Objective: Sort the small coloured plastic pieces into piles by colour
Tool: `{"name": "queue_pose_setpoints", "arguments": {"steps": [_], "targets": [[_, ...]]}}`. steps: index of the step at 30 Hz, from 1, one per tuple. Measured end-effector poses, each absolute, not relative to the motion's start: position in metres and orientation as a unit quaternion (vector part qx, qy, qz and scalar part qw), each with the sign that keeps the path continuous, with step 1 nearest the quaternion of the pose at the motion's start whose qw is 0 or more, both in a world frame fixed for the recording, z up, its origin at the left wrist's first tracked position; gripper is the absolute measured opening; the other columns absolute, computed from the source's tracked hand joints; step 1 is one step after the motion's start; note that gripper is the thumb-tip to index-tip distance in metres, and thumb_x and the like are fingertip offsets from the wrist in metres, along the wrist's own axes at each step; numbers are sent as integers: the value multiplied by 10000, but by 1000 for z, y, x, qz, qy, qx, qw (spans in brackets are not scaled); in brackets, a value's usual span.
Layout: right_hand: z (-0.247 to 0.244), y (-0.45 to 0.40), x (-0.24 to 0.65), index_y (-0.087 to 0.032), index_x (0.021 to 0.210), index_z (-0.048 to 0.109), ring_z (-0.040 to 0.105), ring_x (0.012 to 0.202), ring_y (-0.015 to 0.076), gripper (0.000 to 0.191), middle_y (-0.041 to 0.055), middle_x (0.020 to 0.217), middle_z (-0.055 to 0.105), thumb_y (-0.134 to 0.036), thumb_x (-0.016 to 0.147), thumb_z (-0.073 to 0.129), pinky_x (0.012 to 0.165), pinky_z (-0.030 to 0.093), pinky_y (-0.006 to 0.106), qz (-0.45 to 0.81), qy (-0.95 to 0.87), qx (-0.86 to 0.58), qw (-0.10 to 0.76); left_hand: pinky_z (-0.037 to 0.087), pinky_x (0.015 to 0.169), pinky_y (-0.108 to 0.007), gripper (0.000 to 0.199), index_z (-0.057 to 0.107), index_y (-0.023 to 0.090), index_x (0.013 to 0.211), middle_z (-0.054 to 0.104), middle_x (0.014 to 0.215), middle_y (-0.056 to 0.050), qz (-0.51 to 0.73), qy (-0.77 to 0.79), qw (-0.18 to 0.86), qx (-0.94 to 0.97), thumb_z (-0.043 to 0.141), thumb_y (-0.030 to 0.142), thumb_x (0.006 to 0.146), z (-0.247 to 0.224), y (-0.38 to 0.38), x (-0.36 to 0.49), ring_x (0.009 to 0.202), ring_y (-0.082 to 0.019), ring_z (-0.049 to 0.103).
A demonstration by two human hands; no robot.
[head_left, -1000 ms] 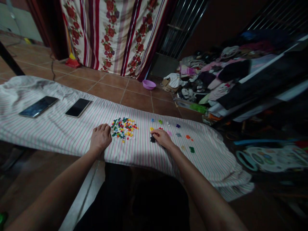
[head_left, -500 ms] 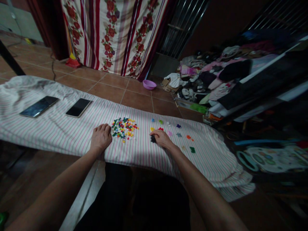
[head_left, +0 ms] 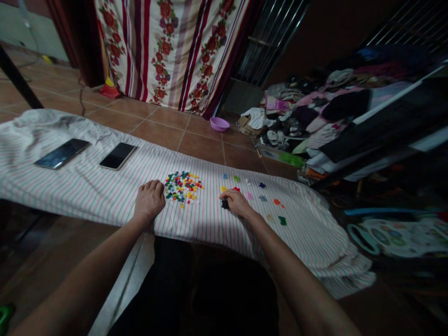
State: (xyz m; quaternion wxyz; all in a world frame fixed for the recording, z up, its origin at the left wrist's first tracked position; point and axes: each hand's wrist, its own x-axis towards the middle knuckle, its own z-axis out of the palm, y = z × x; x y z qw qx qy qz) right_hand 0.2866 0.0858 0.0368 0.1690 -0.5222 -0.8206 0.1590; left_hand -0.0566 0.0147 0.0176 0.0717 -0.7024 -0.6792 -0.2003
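Observation:
A pile of small multicoloured pieces [head_left: 183, 186] lies on the striped cloth [head_left: 206, 224]. My left hand [head_left: 150, 199] rests at the pile's left edge, its fingers curled down on the cloth. To the right, my right hand [head_left: 235, 201] has its fingers pressed together over a small black cluster [head_left: 224, 203]; whether a piece is between the fingertips is too small to tell. Around it lie small groups sorted by colour, among them red [head_left: 236, 189], pink [head_left: 249, 196], grey [head_left: 262, 198], orange [head_left: 278, 202] and dark green [head_left: 282, 220].
Two dark-screened devices, a larger one [head_left: 62, 153] and a phone [head_left: 118, 156], lie on the cloth at the left. Beyond its far edge, a purple basin [head_left: 220, 124] stands on the tiled floor. Clothes [head_left: 308, 112] are heaped at the back right.
The whole view has shifted slightly, moving the scene a little to the right. Both hands stay at nearly the same places on the cloth.

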Motion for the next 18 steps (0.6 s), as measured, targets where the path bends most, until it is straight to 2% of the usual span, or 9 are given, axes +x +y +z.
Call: {"name": "queue_pose_setpoints", "arguments": {"steps": [8,18], "targets": [[36,88,286,-211,831,762,662,930,171,408,33,923,742,-10,709,428,906,477,293,163,-817,-529,162,401,876,-436,219,586,198,1026,650,1164,-99,-209,-677,64,-703,408,217,900,18,15,-56,1101,-281,566],[43,93,278,-202,734,754,648,885,164,399,38,868,727,12,706,417,890,471,286,164,-827,-519,141,410,902,-449,240,593,189,1043,642,1201,-108,-206,-681,49,-700,398,226,908,20,14,-56,1130,-289,559]]}}
